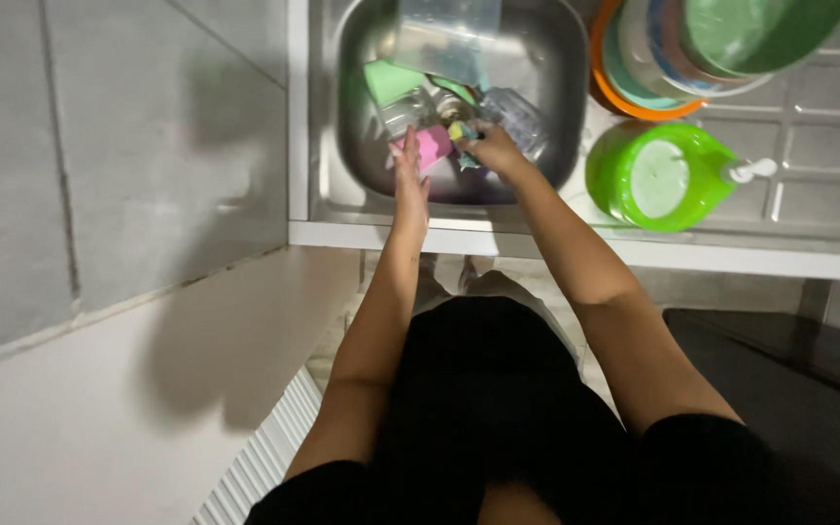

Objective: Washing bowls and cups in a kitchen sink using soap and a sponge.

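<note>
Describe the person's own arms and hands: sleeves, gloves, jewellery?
Both arms are bare from the upper arm down; short black sleeves show at the frame's bottom. The left hand and right hand are ungloved. No watch, bracelet or ring is visible, though the picture is dim.

grey tiled wall [119, 146] on the left, green pump bottle [658, 177] lying on the steel drainboard [819, 165], stack of coloured bowls [673, 58] above it with a green one on top, clear plastic container [444, 34] at the sink's far end, white ribbed mat [264, 457] on the floor
</note>
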